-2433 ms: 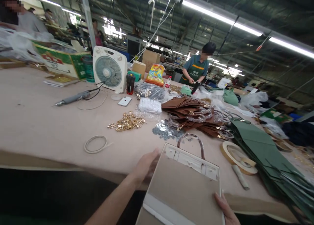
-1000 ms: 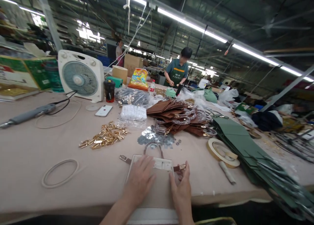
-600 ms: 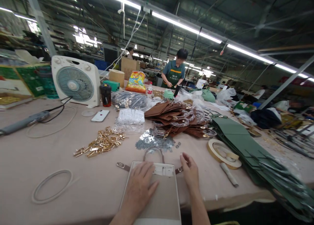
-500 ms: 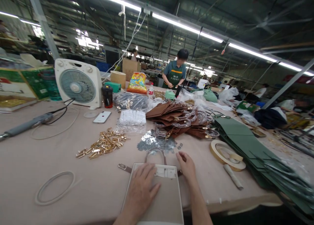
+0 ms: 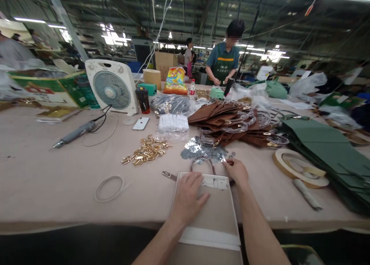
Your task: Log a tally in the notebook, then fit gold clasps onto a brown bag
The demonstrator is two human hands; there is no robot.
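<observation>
A flat tan paper bag with a white top band lies at the table's near edge. Its looped handle points away from me and a strap end with a metal buckle sticks out at its left. My left hand lies flat on the bag, fingers spread. My right hand is at the bag's top right corner, fingers curled at the edge of a pile of small silver metal pieces. What its fingertips pinch, if anything, is too small to name.
Gold clips, a white cord ring, a tape roll, stacked brown bags and green bags cover the table. A fan, a phone and a grey tool sit farther back. A person in a green apron works opposite.
The bag went from held up to flat on the table. My left hand stays pressed on it. My right hand moved off the bag to the silver pieces.
</observation>
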